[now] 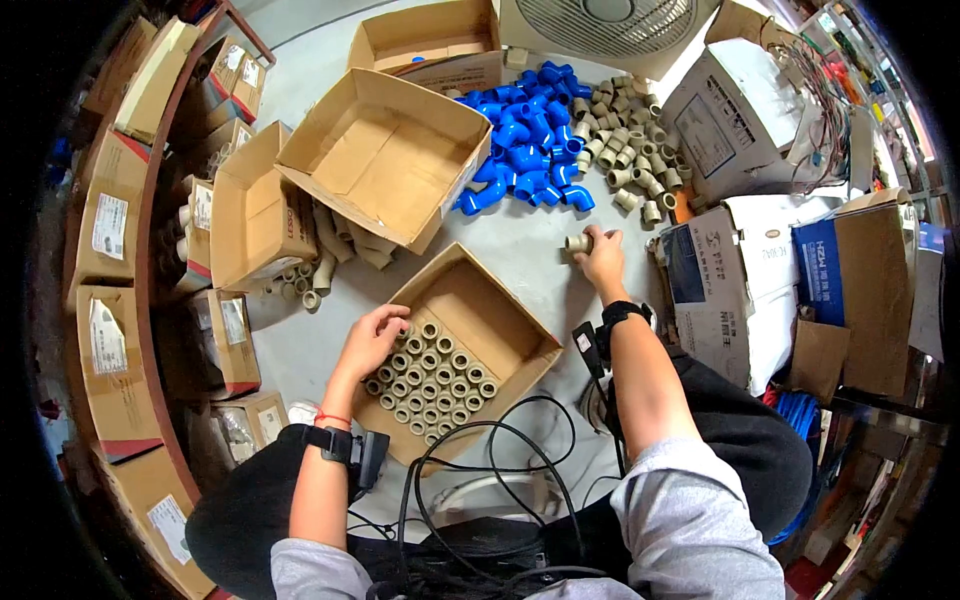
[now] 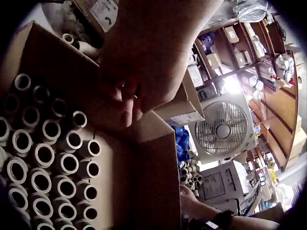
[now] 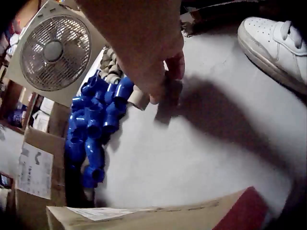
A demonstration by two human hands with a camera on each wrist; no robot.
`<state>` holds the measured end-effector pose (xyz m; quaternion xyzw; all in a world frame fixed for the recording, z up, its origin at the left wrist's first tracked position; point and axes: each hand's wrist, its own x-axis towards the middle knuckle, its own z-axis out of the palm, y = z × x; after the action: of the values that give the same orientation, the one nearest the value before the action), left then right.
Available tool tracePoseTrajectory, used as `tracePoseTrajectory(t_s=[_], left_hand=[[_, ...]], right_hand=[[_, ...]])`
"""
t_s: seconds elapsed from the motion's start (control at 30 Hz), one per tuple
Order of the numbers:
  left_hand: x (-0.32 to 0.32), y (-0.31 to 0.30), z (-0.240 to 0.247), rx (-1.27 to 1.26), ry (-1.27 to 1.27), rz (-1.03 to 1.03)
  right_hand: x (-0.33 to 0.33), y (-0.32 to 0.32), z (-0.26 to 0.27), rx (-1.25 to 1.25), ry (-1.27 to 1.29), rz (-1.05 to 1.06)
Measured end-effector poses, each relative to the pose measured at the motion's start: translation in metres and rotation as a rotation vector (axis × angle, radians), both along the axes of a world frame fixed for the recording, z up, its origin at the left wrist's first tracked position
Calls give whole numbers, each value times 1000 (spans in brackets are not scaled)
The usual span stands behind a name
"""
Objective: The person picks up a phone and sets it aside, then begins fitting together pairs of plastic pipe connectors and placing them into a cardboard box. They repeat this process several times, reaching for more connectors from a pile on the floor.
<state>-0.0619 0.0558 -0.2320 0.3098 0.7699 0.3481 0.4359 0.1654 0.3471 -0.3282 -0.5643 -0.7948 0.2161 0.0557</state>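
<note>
A beige pipe fitting (image 1: 577,243) is pinched in the fingers of my right hand (image 1: 603,265), over the floor to the right of an open cardboard box (image 1: 505,305). Inside that box, several beige fittings (image 1: 430,375) stand on end in close rows, ring openings up. My left hand (image 1: 368,343) is over the box's left side, near the top of the rows. In the left wrist view its loosely bent fingers (image 2: 127,105) hold nothing. The right wrist view has the right hand (image 3: 153,67) low over the floor, with the held fitting in shadow.
Blue elbow fittings (image 1: 525,135) lie heaped ahead, beside a pile of beige fittings (image 1: 635,140). An empty carton (image 1: 385,155) stands at the upper left, a box fan (image 1: 610,25) at the back. White cartons (image 1: 735,290) flank the right. Black cables (image 1: 490,425) loop before my lap.
</note>
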Motion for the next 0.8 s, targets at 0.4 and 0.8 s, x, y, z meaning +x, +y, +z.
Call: tracePoseTrajectory(t_s=[0.4, 0.8], left_hand=[[12, 27, 31, 310, -301, 141], [31, 11, 1, 54, -262, -43]], right_hand=[[-121, -84, 126, -331, 567, 1107], [-88, -148, 75, -701, 330, 736]])
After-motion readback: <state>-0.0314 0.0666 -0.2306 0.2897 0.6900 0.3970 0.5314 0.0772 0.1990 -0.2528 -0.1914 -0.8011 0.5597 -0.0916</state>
